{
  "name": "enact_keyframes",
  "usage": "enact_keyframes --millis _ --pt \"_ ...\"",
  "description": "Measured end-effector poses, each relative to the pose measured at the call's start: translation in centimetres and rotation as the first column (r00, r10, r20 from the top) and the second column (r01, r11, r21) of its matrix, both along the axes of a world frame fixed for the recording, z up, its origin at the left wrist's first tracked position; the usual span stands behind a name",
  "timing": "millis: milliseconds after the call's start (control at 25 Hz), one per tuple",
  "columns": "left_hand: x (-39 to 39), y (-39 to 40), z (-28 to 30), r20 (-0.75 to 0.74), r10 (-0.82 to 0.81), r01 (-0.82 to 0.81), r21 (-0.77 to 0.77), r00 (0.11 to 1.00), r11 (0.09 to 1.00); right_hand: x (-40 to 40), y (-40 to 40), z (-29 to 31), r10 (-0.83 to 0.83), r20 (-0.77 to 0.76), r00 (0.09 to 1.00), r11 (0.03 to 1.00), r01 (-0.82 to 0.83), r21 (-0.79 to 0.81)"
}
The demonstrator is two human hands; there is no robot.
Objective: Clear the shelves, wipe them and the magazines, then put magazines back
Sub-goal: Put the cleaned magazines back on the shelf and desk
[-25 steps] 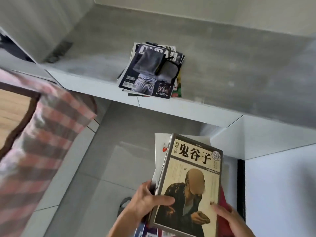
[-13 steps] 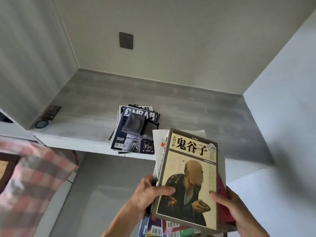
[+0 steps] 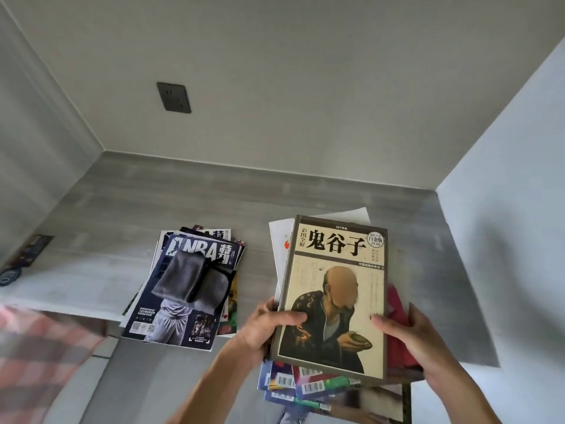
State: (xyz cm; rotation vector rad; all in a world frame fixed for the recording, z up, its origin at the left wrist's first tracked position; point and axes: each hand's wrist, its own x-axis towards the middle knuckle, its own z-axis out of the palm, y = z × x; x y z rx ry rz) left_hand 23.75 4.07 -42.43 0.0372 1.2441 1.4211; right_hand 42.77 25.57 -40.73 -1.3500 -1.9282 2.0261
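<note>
I hold a stack of magazines in both hands above the front right part of a grey shelf. Its top cover is beige with a seated bald figure and large black characters. My left hand grips the stack's left edge, thumb on the cover. My right hand grips the right edge. A second pile of magazines lies on the shelf to the left, overhanging its front edge, with an NBA cover on top. A folded grey cloth rests on that pile.
A dark wall socket sits on the back wall above the shelf. A white side panel closes the shelf on the right, a grey wall on the left. A dark small object lies at the shelf's far left. Red checked fabric hangs at lower left.
The held stack has risen from below the shelf's edge to above its surface. The view has tilted up, showing more back wall. The other pile and cloth have not moved.
</note>
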Motion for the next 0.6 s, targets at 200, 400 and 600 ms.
enact_keyframes --millis 200,400,600 --pt "-3.4 5.1 -2.9 0.014 -0.015 0.019 -0.256 1.000 0.966 -4.7 5.4 -4.6 0.060 0.051 0.997 0.990 -0.053 -0.134" --pt "-4.5 6.7 -5.8 0.031 -0.009 0.021 -0.426 0.999 0.904 -6.2 5.6 -11.7 0.021 0.129 0.991 0.963 0.015 -0.270" --pt "-4.5 7.4 -9.3 -0.052 -0.019 -0.012 -0.540 0.998 0.842 -7.1 4.7 -14.6 -0.058 0.306 0.950 0.981 0.111 -0.158"
